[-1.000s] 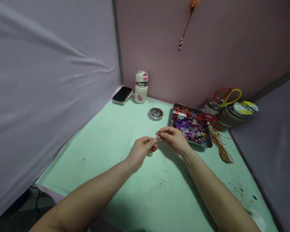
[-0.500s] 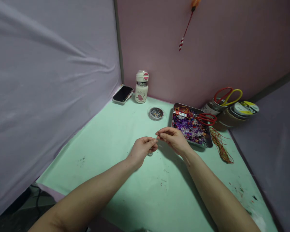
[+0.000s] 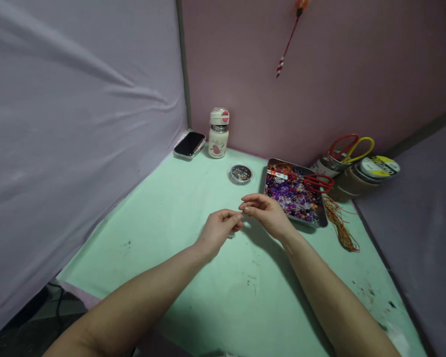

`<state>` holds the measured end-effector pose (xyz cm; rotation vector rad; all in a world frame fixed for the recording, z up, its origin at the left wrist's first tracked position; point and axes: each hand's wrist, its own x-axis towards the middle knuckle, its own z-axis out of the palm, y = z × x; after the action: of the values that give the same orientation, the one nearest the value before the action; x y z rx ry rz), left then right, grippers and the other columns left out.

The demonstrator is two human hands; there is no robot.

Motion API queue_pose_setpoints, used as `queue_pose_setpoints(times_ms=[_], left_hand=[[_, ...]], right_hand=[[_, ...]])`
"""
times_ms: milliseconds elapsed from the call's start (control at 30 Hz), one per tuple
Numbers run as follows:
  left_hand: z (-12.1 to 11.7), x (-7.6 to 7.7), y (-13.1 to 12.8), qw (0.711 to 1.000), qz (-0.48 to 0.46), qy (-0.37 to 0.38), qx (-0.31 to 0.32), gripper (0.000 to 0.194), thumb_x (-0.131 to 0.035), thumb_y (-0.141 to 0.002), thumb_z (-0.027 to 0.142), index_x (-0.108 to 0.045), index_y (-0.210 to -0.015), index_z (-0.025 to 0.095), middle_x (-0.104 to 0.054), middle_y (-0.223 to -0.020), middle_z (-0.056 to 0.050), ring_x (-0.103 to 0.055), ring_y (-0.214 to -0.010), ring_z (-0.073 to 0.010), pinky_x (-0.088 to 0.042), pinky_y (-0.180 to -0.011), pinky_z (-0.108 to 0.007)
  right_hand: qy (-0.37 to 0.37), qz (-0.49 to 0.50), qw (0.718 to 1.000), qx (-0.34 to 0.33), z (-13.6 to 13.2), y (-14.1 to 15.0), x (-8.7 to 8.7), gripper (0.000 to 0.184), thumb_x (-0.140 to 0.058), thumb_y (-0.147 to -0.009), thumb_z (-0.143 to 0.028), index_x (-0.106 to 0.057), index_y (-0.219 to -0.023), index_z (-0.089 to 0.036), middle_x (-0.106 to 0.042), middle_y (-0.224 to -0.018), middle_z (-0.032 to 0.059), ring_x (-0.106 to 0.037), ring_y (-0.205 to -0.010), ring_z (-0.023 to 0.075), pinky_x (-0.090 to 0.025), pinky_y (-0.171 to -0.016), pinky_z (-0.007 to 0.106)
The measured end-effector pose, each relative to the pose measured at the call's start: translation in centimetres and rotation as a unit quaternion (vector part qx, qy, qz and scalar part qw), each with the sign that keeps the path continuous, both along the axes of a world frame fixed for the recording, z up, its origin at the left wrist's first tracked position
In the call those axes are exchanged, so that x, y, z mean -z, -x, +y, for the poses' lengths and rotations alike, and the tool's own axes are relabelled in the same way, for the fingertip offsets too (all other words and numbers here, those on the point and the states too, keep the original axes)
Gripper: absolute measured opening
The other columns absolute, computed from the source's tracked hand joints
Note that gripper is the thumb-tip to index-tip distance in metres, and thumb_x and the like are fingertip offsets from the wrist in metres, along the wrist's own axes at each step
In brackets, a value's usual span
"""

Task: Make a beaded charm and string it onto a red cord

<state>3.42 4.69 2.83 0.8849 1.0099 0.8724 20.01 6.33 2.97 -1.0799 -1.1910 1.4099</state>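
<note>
My left hand (image 3: 220,229) is closed in a pinch above the table, thumb pressed against the fingers. Close beside it, my right hand (image 3: 263,212) also pinches, its fingertips nearly meeting the left ones. What they hold between them is too small to make out. Just below the left hand, a small clear bit (image 3: 231,236) shows, partly hidden by the fingers. Behind my right hand stands a metal tray (image 3: 322,224) of purple, clear, red and dark beads (image 3: 288,196). Red-handled scissors (image 3: 318,183) lie across its right edge.
A round clear dish (image 3: 240,174) of small dark and gold pieces sits beyond my hands. Farther back are a phone (image 3: 190,144) and a white bottle (image 3: 219,139). On the right stand a lidded jar (image 3: 364,176), a can with scissors (image 3: 327,164), and a cord bundle (image 3: 342,229).
The fingers of my right hand have shifted slightly at the pinch. My left hand stays almost in place, and the view has moved a little.
</note>
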Motion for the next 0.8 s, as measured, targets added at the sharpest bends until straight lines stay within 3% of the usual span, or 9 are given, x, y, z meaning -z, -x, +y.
queue_pose_setpoints(times_ms=[300, 433, 600, 800], left_hand=[[0.1, 0.4, 0.1, 1.0, -0.003, -0.022, 0.004, 0.027, -0.071, -0.071, 0.042, -0.067, -0.078, 0.016, -0.067, -0.07, -0.004, -0.06, -0.068, -0.0125, -0.045, -0.069, -0.028], [0.1, 0.1, 0.2, 0.999, -0.021, -0.026, -0.017, 0.028, -0.072, -0.07, 0.041, -0.068, -0.08, 0.016, -0.067, -0.071, -0.003, -0.061, -0.07, -0.0126, -0.046, -0.072, -0.028], [0.2, -0.1, 0.2, 0.997, -0.048, -0.025, -0.053, 0.029, -0.074, -0.068, 0.042, -0.068, -0.079, 0.016, -0.066, -0.07, -0.003, -0.06, -0.067, -0.0119, -0.046, -0.071, -0.028], [0.2, -0.2, 0.1, 0.995, -0.065, -0.019, -0.067, 0.031, -0.077, -0.064, 0.041, -0.068, -0.076, 0.014, -0.066, -0.068, -0.003, -0.06, -0.065, -0.0124, -0.047, -0.071, -0.029]], right_hand=[[-0.043, -0.037, 0.998, -0.031, -0.4, 0.4, -0.9, 0.026, -0.074, -0.072, -0.025, -0.066, -0.096, -0.023, -0.073, -0.09, 0.0031, -0.066, -0.086, 0.0167, -0.05, -0.081, 0.035], [-0.056, -0.051, 0.997, 0.01, -0.3, 0.3, -0.7, 0.022, -0.071, -0.075, -0.027, -0.067, -0.097, -0.024, -0.07, -0.103, 0.0043, -0.064, -0.09, 0.016, -0.049, -0.081, 0.033], [-0.051, -0.089, 0.995, 0.01, -0.3, 0.3, -0.4, 0.017, -0.072, -0.073, -0.03, -0.07, -0.088, -0.022, -0.069, -0.086, 0.0025, -0.061, -0.078, 0.015, -0.047, -0.074, 0.032], [-0.042, -0.047, 0.998, 0.029, -0.7, 1.4, -0.3, 0.015, -0.074, -0.071, -0.03, -0.069, -0.083, -0.023, -0.066, -0.079, 0.0002, -0.057, -0.07, 0.0133, -0.045, -0.069, 0.03]])
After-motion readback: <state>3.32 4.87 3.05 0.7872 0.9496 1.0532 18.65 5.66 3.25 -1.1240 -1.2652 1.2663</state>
